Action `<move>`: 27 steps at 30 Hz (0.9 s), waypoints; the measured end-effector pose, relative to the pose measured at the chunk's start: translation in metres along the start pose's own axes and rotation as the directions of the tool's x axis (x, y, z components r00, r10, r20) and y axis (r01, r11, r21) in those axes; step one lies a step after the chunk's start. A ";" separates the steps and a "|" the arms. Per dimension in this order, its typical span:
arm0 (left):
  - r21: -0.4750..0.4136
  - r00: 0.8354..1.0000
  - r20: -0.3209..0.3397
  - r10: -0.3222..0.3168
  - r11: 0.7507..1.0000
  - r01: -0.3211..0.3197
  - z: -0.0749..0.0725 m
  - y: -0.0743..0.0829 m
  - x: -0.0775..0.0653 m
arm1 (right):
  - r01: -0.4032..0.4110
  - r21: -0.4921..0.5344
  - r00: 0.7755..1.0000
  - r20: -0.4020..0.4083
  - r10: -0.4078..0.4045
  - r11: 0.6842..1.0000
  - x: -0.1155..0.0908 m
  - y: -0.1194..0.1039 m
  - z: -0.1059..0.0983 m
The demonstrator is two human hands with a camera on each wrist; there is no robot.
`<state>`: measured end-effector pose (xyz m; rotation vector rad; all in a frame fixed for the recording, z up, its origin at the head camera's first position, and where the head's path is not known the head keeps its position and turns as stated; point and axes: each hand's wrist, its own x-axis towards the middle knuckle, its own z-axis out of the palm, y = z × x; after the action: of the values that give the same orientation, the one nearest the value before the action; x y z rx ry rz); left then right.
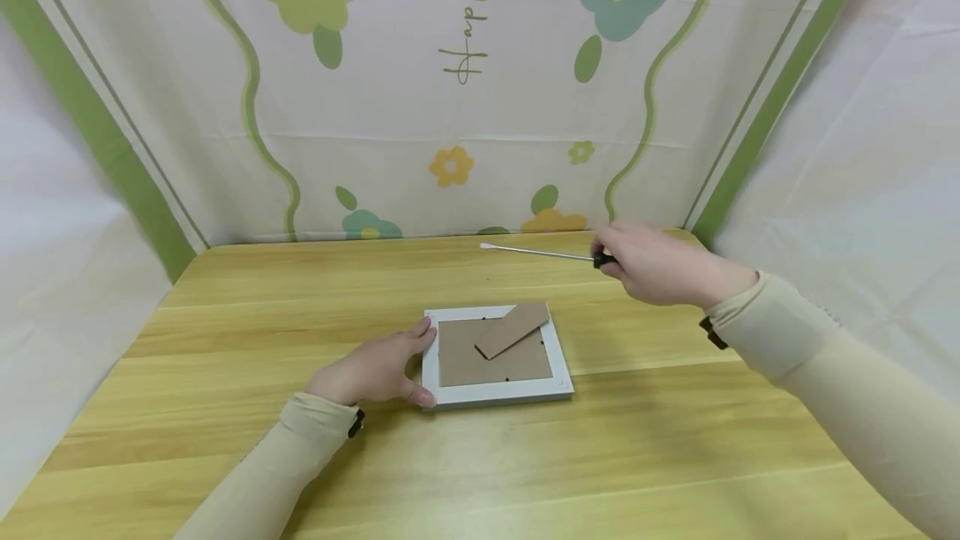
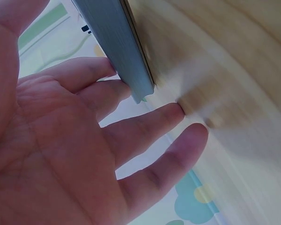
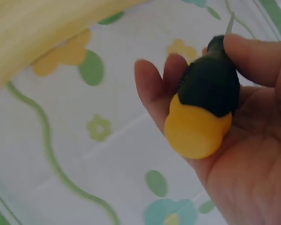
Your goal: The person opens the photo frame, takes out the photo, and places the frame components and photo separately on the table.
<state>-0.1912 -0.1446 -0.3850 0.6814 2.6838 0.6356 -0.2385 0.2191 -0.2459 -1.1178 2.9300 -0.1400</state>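
A white photo frame [image 1: 495, 392] lies back side up on the wooden table, its brown backing board [image 1: 457, 357] and slanting brown stand [image 1: 516, 330] uppermost. At its left side my left hand [image 1: 378, 367] grips it, thumb at the near corner and fingers at the far one. In the left wrist view two fingertips touch the frame's edge [image 2: 119, 47], while two other fingers stand apart from it. My right hand [image 1: 648, 265] holds a screwdriver [image 1: 540, 253] above the table's far right, its shaft pointing left. The black and yellow handle [image 3: 203, 98] shows in the right wrist view.
A light wooden table [image 1: 262, 332] extends around the frame. Behind it hangs a white cloth [image 1: 480, 107] with flowers, and pale cloth walls [image 1: 862, 148] stand at both sides.
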 end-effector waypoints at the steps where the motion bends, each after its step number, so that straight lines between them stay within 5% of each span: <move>1: 0.001 1.000 0.001 0.002 1.000 -0.002 0.000 0.000 0.000 | -0.019 0.003 1.000 -0.007 0.019 1.000 -0.003 0.006 0.007; 6: 0.020 1.000 0.003 0.000 1.000 0.000 0.001 0.000 0.001 | -0.129 0.072 0.991 0.054 0.125 0.989 -0.019 0.035 0.044; 12: 0.015 1.000 0.005 -0.007 1.000 0.006 0.001 0.000 0.001 | -0.268 0.189 0.950 0.215 0.226 0.945 -0.037 0.065 0.079; 20: 0.006 1.000 0.003 -0.005 1.000 0.005 0.000 0.000 0.000 | -0.333 0.239 0.929 0.249 0.274 0.912 -0.053 0.083 0.103; 27: 0.009 1.000 0.003 -0.003 1.000 0.003 0.001 -0.001 0.001 | -0.403 0.119 0.873 0.347 0.342 0.907 -0.051 0.074 0.110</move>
<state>-0.1922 -0.1445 -0.3861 0.6802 2.6861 0.6214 -0.2461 0.2990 -0.3636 -0.4753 2.7024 -0.2055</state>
